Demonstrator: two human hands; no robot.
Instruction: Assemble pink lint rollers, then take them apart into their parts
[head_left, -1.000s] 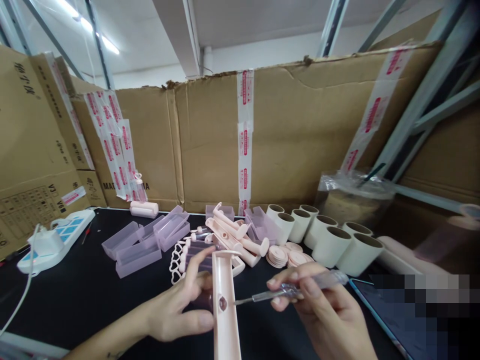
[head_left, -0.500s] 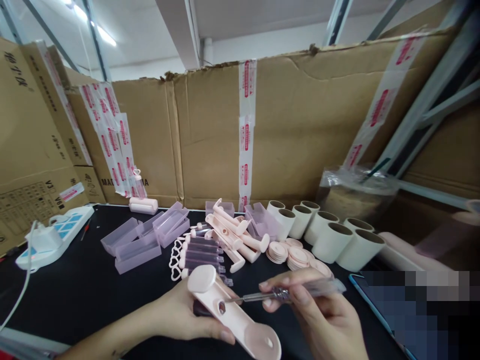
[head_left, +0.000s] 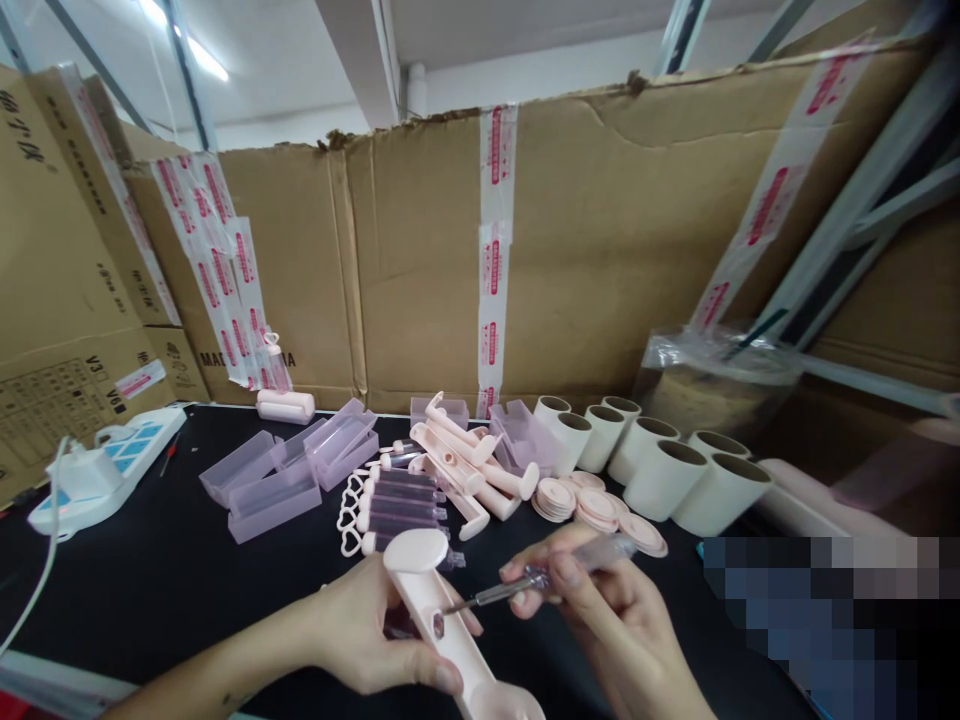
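Note:
My left hand (head_left: pixel 382 630) is closed around a pale pink plastic holder (head_left: pixel 450 640) with a rounded disc at its upper end. A dark piece shows partly behind the holder, inside my fingers. My right hand (head_left: pixel 600 600) pinches a screwdriver (head_left: pixel 517 587) with a clear handle and a thin metal shaft. Its tip is at the small oval hole in the holder's middle; whether it touches the rim I cannot tell. Just beyond my hands lie several purple tubes (head_left: pixel 405 505) with heart-shaped loops and a heap of similar pink holders (head_left: pixel 465 455).
Translucent purple trays (head_left: pixel 274 510) lie to the left, near a white power strip (head_left: pixel 142 450). Pink discs (head_left: pixel 555 498) and white paper-roll cylinders (head_left: pixel 664 480) stand to the right. Behind everything rises a taped cardboard wall (head_left: pixel 420 270). A plastic-wrapped roll (head_left: pixel 705 395) sits back right.
My right hand and the screwdriver have shifted left, with the shaft tilted more steeply. The holder has turned more upright and moved slightly lower, still in my left hand.

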